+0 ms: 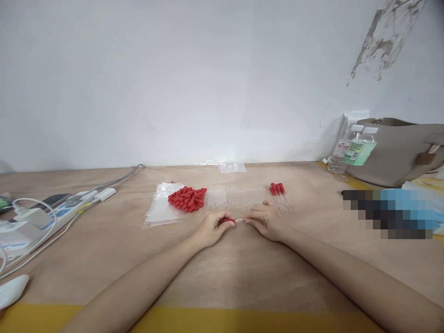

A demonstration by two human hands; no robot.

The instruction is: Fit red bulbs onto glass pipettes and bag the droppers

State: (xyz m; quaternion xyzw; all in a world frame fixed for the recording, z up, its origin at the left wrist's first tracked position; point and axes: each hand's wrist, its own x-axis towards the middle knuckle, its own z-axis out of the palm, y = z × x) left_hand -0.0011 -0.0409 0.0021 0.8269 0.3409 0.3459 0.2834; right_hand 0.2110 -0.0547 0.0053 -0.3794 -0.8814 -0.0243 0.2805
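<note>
From the left, I see a power strip (62, 210), a stack of clear bags (162, 212) and a pile of red bulbs (187, 199) on the surface (222, 273). My left hand (211, 229) pinches one red bulb (227, 220). My right hand (267, 222), just beside it, pinches a glass tube (241, 220) that meets the bulb. Behind both hands lies a row of glass tubes (236, 198). To its right are a few assembled droppers (279, 194), then two bottles (357, 148).

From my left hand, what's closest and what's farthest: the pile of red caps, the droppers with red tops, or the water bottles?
1. Pile of red caps: just beyond the left hand, which pinches one red cap.
2. Droppers with red tops: beyond the right hand, which pinches a clear tube.
3. Water bottles: far off on the right side.
</note>
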